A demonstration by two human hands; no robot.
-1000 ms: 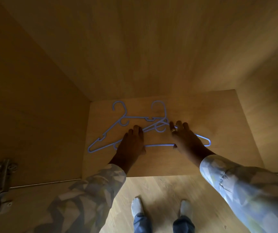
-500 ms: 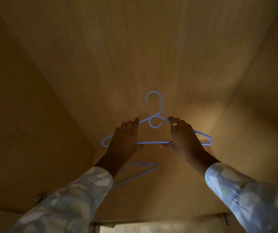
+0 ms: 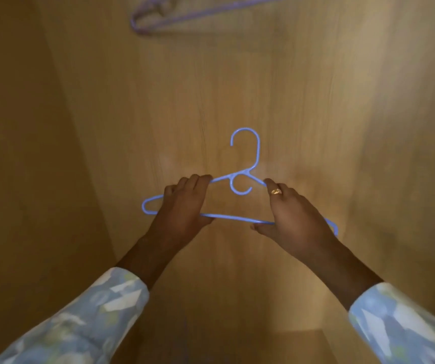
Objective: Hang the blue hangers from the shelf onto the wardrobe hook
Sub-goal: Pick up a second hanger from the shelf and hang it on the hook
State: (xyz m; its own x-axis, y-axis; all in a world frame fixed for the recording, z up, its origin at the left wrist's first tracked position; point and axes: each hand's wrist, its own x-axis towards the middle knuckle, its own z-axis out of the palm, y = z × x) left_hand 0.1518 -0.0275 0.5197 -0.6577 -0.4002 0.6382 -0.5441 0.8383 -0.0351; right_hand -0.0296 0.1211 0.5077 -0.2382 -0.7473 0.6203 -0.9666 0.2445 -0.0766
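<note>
I hold one blue plastic hanger [image 3: 245, 177] upright in front of the wardrobe's wooden back wall, its hook pointing up. My left hand [image 3: 184, 206] grips the hanger's left shoulder and bottom bar. My right hand [image 3: 293, 214], with a gold ring on one finger, grips the right shoulder and bottom bar. At the top edge of the view part of another hanger [image 3: 174, 18], purplish-blue and blurred, shows high up in the wardrobe. The wardrobe hook is not visible. The shelf and the second blue hanger are out of view.
Wooden wardrobe panels surround my hands: the back wall [image 3: 237, 88] ahead, a side wall [image 3: 22, 153] on the left and another on the right [image 3: 421, 153]. My patterned light-blue sleeves [image 3: 93, 316] fill the lower corners.
Both hands have lifted one blue hanger off the shelf and raised it. The view has tilted upward, so the shelf and the other hanger have dropped out of sight, and a hanger overhead has appeared.
</note>
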